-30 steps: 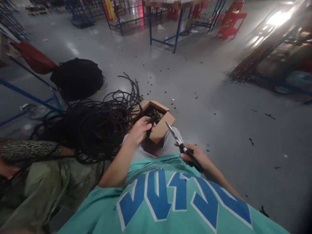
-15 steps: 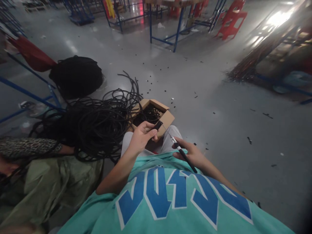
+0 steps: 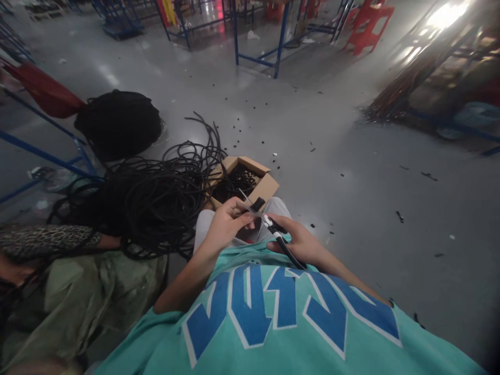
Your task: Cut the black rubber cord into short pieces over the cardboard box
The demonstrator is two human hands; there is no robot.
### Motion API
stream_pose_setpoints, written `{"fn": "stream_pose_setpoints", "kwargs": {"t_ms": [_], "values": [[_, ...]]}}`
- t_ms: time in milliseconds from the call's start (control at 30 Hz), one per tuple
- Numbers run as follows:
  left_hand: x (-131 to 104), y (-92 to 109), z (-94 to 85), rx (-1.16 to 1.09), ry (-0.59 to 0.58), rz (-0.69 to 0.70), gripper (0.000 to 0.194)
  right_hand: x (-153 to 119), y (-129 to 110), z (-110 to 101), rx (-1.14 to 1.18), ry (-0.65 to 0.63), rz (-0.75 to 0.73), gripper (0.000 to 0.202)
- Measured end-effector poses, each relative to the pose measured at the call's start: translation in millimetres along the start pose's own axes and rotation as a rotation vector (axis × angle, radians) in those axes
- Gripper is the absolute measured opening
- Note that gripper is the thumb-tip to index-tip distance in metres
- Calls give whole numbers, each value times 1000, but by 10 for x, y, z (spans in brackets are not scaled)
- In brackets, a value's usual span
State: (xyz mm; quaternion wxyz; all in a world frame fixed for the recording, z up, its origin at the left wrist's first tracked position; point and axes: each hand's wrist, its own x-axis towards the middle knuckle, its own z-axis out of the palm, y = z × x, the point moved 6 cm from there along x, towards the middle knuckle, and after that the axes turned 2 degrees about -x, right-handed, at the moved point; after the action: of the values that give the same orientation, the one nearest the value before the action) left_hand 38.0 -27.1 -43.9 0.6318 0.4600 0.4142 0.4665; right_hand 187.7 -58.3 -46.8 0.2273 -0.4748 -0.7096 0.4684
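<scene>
My left hand (image 3: 230,219) pinches a small black ridged piece (image 3: 258,203) between thumb and fingers, over my lap. My right hand (image 3: 299,239) grips a pair of snips (image 3: 275,232) with black handles, white bands and slim metal blades. The blades reach to the black piece, close to my left fingertips; whether they are cutting into it I cannot tell. Just beyond my hands stands an open cardboard box (image 3: 269,186) with many small black pieces inside.
A large tangle of black cord (image 3: 156,203) lies left of the box, with a black bundle (image 3: 119,125) behind it. At the left are a co-worker's patterned sleeve (image 3: 47,237) and blue frame (image 3: 42,153). Black scraps dot the floor; a red stool (image 3: 369,28) stands far off.
My right hand has moved left and the snips have come up to the black piece in my left hand. The left hand keeps its pinch. The view has shifted slightly.
</scene>
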Motion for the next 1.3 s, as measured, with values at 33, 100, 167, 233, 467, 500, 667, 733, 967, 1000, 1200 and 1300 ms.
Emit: {"fn": "stream_pose_setpoints", "kwargs": {"t_ms": [33, 100, 167, 233, 467, 500, 667, 733, 967, 1000, 1200, 1300], "values": [[-1, -7, 1, -3, -5, -7, 28, -4, -9, -2, -6, -2, -1, 57], [-3, -15, 12, -17, -19, -23, 29, -13, -22, -10, -17, -2, 1, 58], [-8, -15, 32, -47, -38, -39, 31, -20, -31, -19, -27, 3, 4, 58], [-15, -12, 50, -81, -57, -50, 34, -26, -42, -28, -42, 5, 0, 58], [-51, -10, 43, -99, -67, -72, 33, -48, -103, -56, -120, 1, -4, 53], [-55, -4, 39, -91, -66, -72, 33, -51, -109, -57, -125, 0, -2, 51], [-69, 41, 26, -48, -67, -70, 31, -61, -106, -47, -87, -1, -17, 49], [-75, 53, 20, -27, -71, -63, 29, -63, -96, -41, -62, 5, -22, 48], [-82, 75, 36, -92, -119, -72, 36, -70, -99, -5, 34, -32, -22, 40], [-78, 73, 44, -130, -148, -88, 41, -71, -104, 8, 74, -45, -24, 42], [-86, -57, 42, -246, -515, -287, 80, -91, -124, 223, 426, -245, -34, 46], [-91, -132, -20, -180, -632, -373, 68, -103, -100, 324, 546, -328, -48, 42]]}}
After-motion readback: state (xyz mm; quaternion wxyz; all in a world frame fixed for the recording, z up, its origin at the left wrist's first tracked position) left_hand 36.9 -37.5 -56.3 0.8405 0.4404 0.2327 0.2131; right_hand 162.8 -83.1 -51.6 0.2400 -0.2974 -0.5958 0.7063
